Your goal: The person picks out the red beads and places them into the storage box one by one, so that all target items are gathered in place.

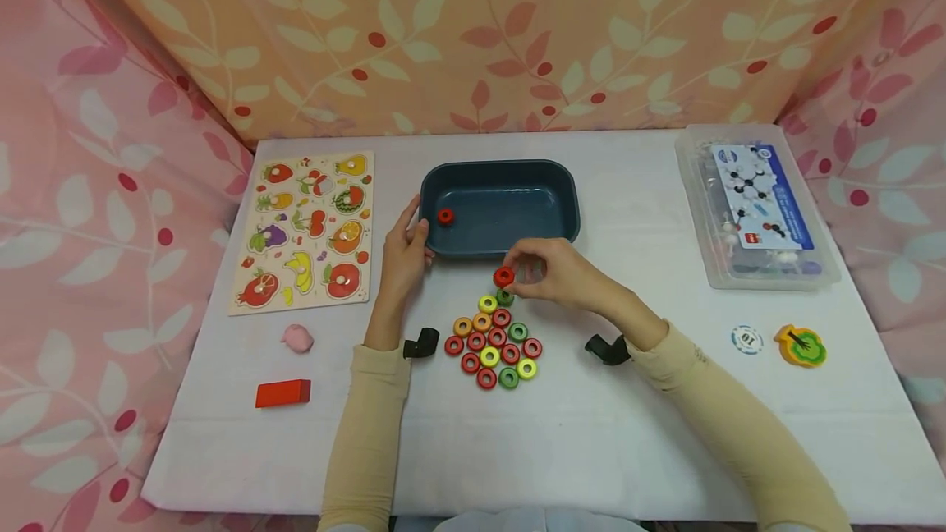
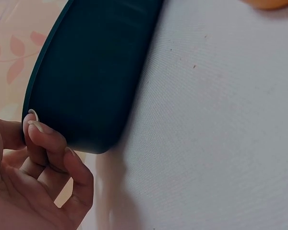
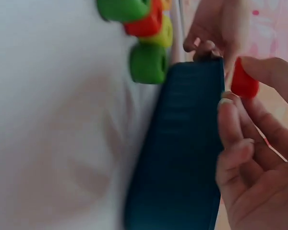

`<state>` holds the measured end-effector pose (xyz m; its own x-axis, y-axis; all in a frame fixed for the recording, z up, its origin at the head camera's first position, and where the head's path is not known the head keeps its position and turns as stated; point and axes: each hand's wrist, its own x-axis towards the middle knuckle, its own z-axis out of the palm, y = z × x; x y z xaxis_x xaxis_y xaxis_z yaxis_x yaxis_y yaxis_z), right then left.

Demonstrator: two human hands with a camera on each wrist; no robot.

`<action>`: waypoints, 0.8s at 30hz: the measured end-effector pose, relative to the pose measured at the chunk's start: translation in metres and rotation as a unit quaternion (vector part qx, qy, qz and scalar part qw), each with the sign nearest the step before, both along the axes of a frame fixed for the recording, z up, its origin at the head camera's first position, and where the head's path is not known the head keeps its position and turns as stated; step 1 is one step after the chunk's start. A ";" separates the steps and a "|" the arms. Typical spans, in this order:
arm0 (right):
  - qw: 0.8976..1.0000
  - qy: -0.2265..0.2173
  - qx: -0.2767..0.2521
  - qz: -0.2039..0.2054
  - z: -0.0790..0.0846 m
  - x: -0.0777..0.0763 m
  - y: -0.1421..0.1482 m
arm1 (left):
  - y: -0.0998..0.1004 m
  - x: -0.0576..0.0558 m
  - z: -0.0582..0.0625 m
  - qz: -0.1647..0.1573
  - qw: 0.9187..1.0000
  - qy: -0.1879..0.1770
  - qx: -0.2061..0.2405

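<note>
- Red ring-shaped bead (image 1: 503, 276), small and glossy, pinched between thumb and fingertips of right hand (image 1: 556, 272); held just above white table cover (image 1: 636, 417), between near wall of dark blue rectangular plastic tray (image 1: 499, 246) and cluster of coloured ring beads (image 1: 493, 343).
- Same red bead (image 3: 243, 82) seen in right wrist view, level with tray rim, still outside it.
- Left hand (image 1: 406, 250) set against left near corner of tray, fingers curled round rim (image 2: 41, 132); steadies tray, carries nothing else.
- One more red ring bead (image 1: 445, 216) already lying inside tray, near left wall.
- Remaining beads red, orange, yellow and green, packed touching one another; one yellow bead (image 1: 487, 303) and one green bead (image 1: 506, 297) directly below pinched one.
- Likely risks, judged from this layout:
  - Narrow fingertip pinch on smooth round piece; could slip and roll off across cloth.
  - Bead low against near wall; could strike rim and bounce back outside rather than land within.
  - Right wrist close over cluster; could brush and scatter packed beads.
  - Light tray could skid on cloth if left-hand hold loosens.
- Elsewhere on cover: wooden fruit puzzle board (image 1: 307, 230), pink lump (image 1: 297, 338), red block (image 1: 283, 393), clear lidded plastic box (image 1: 754, 208), white round token (image 1: 747, 340), yellow-and-green toy piece (image 1: 801, 346).
</note>
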<state>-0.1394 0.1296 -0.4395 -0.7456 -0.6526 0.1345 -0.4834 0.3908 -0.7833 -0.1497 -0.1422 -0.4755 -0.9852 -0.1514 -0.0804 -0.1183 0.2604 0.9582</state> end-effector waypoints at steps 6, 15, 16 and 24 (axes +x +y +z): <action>0.997 0.007 -0.031 -0.067 0.007 -0.028 -0.020 | 0.001 0.001 0.002 0.000 1.000 0.002 0.000; 0.976 -0.018 0.080 -0.200 -0.011 -0.062 -0.059 | 0.000 0.000 0.001 -0.001 1.000 -0.005 0.005; 0.974 -0.019 0.092 -0.206 -0.011 -0.065 -0.063 | 0.000 0.000 0.002 -0.002 1.000 -0.005 0.006; 0.969 -0.052 0.122 -0.211 -0.011 -0.079 -0.082 | -0.001 -0.001 0.003 -0.010 1.000 -0.008 0.015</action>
